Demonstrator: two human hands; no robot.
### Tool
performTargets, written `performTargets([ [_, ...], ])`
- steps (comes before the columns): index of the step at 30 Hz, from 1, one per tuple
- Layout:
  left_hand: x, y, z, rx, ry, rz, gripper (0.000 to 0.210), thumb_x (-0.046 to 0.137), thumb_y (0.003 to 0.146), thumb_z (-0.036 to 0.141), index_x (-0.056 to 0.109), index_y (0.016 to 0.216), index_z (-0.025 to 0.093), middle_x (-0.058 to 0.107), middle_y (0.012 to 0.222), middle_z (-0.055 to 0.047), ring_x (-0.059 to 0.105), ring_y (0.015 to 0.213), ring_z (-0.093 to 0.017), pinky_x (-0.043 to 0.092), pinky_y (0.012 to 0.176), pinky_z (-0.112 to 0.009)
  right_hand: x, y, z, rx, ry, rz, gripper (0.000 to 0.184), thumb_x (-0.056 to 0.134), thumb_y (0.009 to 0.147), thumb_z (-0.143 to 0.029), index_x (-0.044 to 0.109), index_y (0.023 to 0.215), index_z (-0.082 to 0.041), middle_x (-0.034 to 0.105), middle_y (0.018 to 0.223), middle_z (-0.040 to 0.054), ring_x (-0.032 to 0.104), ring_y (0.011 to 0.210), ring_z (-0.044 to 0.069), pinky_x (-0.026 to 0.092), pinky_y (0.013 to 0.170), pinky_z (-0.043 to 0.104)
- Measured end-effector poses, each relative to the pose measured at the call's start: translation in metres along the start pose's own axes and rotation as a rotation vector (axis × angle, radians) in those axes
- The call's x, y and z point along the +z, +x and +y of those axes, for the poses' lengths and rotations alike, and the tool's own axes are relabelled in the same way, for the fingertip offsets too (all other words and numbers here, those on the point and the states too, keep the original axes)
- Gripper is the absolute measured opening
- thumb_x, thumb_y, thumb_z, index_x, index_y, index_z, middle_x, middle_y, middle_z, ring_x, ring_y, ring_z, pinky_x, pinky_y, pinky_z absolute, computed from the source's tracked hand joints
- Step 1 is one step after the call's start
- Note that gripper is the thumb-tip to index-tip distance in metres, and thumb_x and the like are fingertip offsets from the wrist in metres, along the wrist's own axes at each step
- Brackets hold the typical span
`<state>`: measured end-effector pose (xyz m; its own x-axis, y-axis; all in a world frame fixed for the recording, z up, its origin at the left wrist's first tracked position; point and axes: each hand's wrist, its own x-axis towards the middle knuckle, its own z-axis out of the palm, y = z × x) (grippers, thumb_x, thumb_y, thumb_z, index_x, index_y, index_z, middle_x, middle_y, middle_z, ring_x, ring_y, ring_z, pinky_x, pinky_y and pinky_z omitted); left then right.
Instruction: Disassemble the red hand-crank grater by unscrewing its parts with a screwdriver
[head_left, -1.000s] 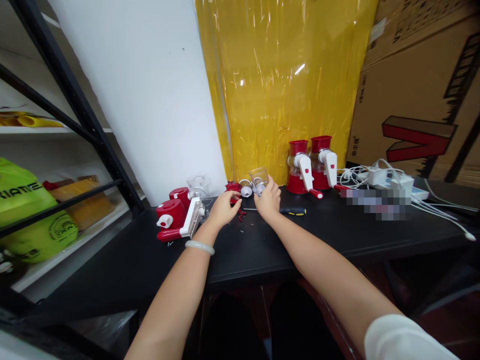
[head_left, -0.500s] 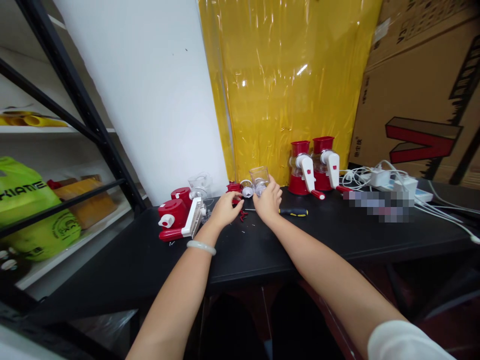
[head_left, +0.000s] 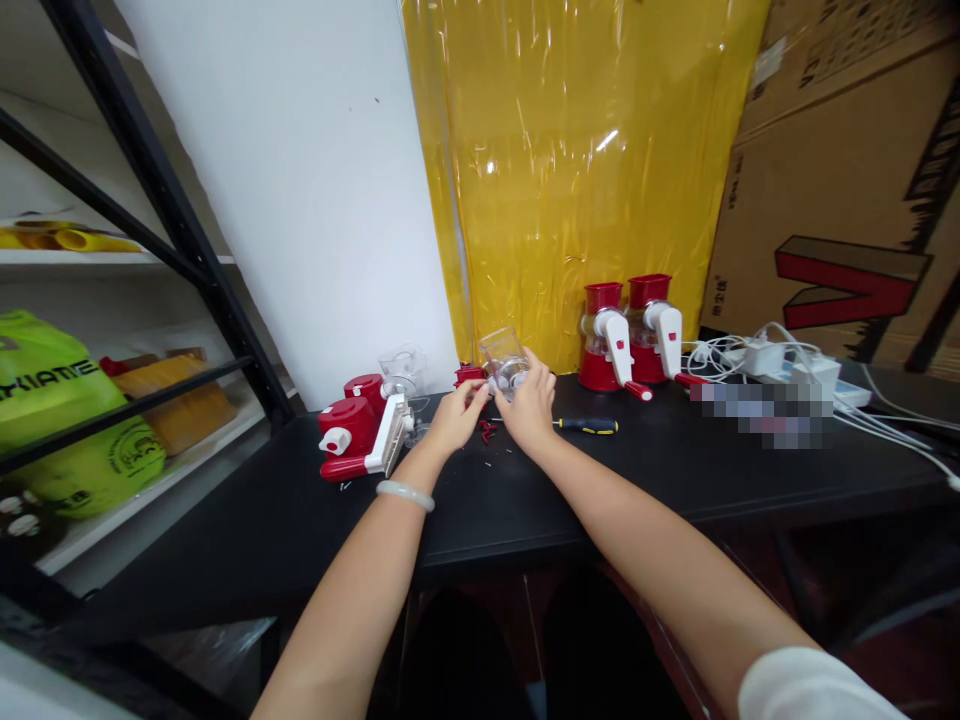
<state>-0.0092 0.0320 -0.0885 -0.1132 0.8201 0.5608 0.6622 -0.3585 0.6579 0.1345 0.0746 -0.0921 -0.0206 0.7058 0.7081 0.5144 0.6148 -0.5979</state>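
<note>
Head view: right hand (head_left: 531,405) grips clear housing (head_left: 501,349) toward rear of black table (head_left: 525,510); left hand (head_left: 456,418) curled beside it, grip unclear. Likely step: positioning the housing; next move calls for steady right-hand support.

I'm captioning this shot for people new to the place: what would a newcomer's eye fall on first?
Probably the shiny yellow sheet behind the black table. Next, perhaps the two red-and-white crank machines standing upright in front of its right half. Then, near the middle of the table, the right hand holding a clear plastic part, with the left hand close beside it.
</note>
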Motion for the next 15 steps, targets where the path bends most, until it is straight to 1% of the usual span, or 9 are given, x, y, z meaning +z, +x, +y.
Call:
performTargets([
  [1,0.002,0.000,-0.001,-0.047,-0.107,-0.006,0.049,0.050,0.093,0.055,0.061,0.122,0.018,0.073,0.109,-0.011,0.070,0.100,-0.025,0.056,0.086,-0.039,0.001,-0.001,0.001,-0.068,0.013,-0.009,0.076,0.061,0.085,-0.030,0.026,0.151,-0.016,0.044,0.142,0.0203,0.041,0.130,0.034,0.038,0.105,0.052],
  [3,0.006,0.000,-0.003,-0.133,-0.296,-0.040,0.062,0.053,0.090,0.061,0.052,0.134,0.017,0.071,0.113,-0.012,0.071,0.097,-0.025,0.059,0.077,-0.037,0.002,-0.003,0.003,-0.213,0.038,-0.029,0.073,0.058,0.087,-0.030,0.026,0.152,-0.015,0.042,0.144,0.0206,0.039,0.133,0.032,0.036,0.108,0.052],
  [6,0.011,-0.001,-0.001,-0.183,-0.439,-0.084,0.075,0.065,0.083,0.059,0.042,0.141,0.017,0.071,0.112,-0.013,0.072,0.093,-0.025,0.059,0.074,-0.036,0.004,-0.005,0.006,-0.362,0.050,-0.056,0.064,0.051,0.092,-0.028,0.029,0.151,-0.018,0.040,0.149,0.0179,0.037,0.137,0.029,0.034,0.111,0.053],
  [9,0.016,-0.001,0.002,-0.185,-0.504,-0.059,0.077,0.072,0.080,0.052,0.040,0.140,0.017,0.070,0.116,-0.015,0.071,0.100,-0.026,0.059,0.080,-0.038,0.006,-0.005,0.009,-0.434,0.047,-0.086,0.057,0.046,0.093,-0.024,0.034,0.150,-0.021,0.041,0.152,0.0143,0.034,0.142,0.027,0.032,0.114,0.054],
  [12,0.019,0.001,0.003,-0.172,-0.536,0.015,0.072,0.075,0.078,0.046,0.044,0.136,0.017,0.063,0.131,-0.017,0.064,0.117,-0.028,0.056,0.090,-0.037,0.008,-0.004,0.009,-0.515,0.060,-0.109,0.056,0.045,0.092,-0.018,0.039,0.147,-0.020,0.043,0.153,0.0130,0.033,0.145,0.026,0.031,0.116,0.054],
  [15,0.019,0.002,0.000,-0.169,-0.555,0.110,0.063,0.071,0.081,0.048,0.047,0.131,0.018,0.058,0.140,-0.016,0.060,0.124,-0.027,0.054,0.096,-0.037,0.007,-0.005,0.005,-0.602,0.085,-0.138,0.059,0.046,0.087,-0.013,0.042,0.145,-0.019,0.045,0.153,0.0122,0.032,0.147,0.024,0.030,0.118,0.055],
])
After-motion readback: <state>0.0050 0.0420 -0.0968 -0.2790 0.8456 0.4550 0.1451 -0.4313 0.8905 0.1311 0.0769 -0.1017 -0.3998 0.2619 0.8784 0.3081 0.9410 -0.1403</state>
